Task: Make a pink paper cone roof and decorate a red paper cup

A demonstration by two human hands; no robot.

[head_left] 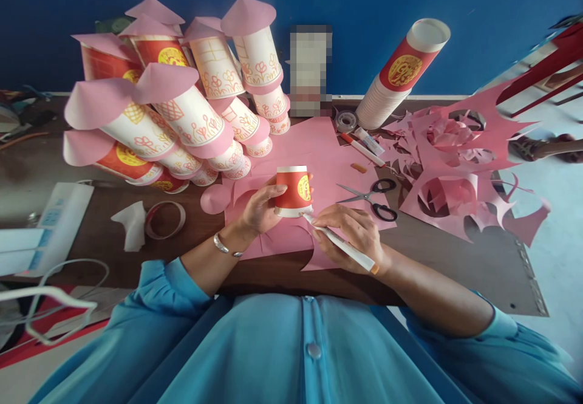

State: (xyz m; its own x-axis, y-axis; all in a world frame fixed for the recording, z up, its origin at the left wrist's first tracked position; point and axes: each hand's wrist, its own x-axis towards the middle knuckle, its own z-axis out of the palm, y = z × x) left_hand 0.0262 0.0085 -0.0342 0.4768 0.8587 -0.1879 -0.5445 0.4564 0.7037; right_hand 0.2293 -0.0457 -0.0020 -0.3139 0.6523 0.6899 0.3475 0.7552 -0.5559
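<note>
My left hand (263,206) is wrapped round the left side of a red and white paper cup (289,192) with a yellow emblem. In my right hand (353,237) is a white marker (346,248) with an orange end, its tip touching or very near the white band at the cup's bottom. Both hands are above pink paper (291,240) on the brown table (437,264). Open scissors (370,198) lie on the paper, right of the cup. A small pink paper piece (215,199) lies left of my left hand.
Paper-cup towers with pink cone roofs (175,97) stand at the back left. A tall cup stack (396,82) leans at the back right, near clear tape (345,121), a red pen (363,149) and pink scraps (455,191). A tape ring (181,220) and white tissue (132,225) lie left.
</note>
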